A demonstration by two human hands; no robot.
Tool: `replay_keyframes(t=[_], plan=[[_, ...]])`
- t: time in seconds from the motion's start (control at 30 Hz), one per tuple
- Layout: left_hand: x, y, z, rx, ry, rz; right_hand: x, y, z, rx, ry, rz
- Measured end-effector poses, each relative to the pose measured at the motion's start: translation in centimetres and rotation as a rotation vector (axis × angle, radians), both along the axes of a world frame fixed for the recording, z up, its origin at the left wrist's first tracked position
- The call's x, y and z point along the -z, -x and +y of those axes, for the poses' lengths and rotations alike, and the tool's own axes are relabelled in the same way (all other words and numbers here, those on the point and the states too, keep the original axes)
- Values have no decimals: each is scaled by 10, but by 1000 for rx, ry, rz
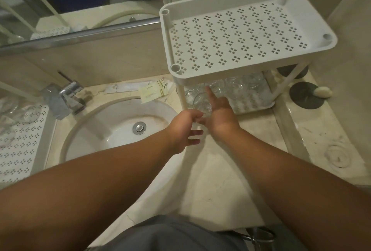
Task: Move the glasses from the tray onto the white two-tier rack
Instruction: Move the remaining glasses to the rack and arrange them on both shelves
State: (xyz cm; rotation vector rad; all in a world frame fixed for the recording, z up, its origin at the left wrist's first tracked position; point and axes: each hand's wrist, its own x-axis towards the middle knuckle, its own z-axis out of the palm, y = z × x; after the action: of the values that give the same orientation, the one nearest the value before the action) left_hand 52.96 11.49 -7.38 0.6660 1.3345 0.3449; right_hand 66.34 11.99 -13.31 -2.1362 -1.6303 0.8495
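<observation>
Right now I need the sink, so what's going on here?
A person is loading glasses onto the white two-tier rack beside the sink. Both hands meet at the lower tier: the left hand and right hand hold a clear glass at its front edge, right index finger pointing inward. Several glasses already stand there. The top tier is bare. More glasses remain on the tray at left.
</observation>
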Motion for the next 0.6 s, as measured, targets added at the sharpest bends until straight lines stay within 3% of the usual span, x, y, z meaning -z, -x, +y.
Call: replay_keyframes(t=[0.37,0.6], plan=[[-1,21,-26,-148,-62,-25,-14,7,-48,126,-245,100],[-10,55,-52,-141,-206,-58,-25,44,-82,93,-281,99]])
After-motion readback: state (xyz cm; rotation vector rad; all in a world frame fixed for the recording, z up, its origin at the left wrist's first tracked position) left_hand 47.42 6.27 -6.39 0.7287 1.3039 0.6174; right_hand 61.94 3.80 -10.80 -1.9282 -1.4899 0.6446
